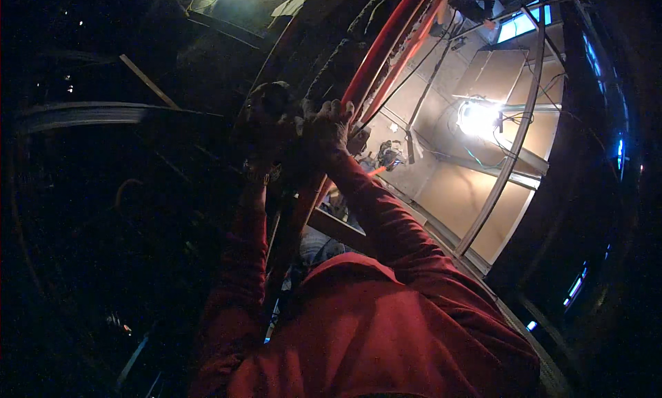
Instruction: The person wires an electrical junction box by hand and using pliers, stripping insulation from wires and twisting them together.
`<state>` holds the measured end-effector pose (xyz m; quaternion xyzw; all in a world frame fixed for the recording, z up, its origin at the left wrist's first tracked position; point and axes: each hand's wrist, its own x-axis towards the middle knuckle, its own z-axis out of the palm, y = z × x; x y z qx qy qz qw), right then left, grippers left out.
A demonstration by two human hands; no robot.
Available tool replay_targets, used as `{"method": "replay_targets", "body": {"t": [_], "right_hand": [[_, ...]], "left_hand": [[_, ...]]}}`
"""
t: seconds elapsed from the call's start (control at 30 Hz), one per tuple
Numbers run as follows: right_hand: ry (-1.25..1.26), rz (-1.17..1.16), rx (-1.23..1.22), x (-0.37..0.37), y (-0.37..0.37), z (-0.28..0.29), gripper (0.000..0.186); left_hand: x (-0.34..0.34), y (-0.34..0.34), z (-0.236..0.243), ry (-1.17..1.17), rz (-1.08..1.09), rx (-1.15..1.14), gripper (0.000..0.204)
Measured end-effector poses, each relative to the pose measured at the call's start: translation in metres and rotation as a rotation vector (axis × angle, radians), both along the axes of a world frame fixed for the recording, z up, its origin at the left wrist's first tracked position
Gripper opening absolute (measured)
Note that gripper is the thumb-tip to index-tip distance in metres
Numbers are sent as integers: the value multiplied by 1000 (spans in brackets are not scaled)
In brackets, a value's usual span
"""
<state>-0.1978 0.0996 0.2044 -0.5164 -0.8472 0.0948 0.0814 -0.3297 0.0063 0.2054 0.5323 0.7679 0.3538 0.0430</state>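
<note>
My right hand (327, 128) is on a long red beam (381, 48), its fingers curled over it where the beam passes under the hand. Close beside it on the left, my left hand (266, 108) is in deep shadow. Its fingers and anything in them cannot be made out. A wristband or watch (265, 170) shows at the left wrist. Both forearms, in red sleeves, reach up from below. Just right of the beam runs a second, thinner red bar (408, 52).
A bright work lamp (479, 118) glares at the right, in front of tan boards (460, 201). A curved metal strip (512, 157) and loose cables cross there. Far below lies a dusty floor (414, 174) with debris. Another person (476, 2) is partly visible at the top right. The left side is very dark.
</note>
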Motion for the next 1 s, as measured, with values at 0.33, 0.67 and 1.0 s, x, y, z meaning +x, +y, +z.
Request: {"method": "replay_targets", "body": {"t": [0.33,0.67,1.0], "right_hand": [[764,67,-3,63,-4,-4,34],[823,-127,-180,72,-31,27,23],[468,-36,-172,39,-3,29,38]], "left_hand": [[30,49,27,-104,-208,-3,65],[33,88,5,-174,-259,-48,60],[14,37,9,-465,-262,-89,55]]}}
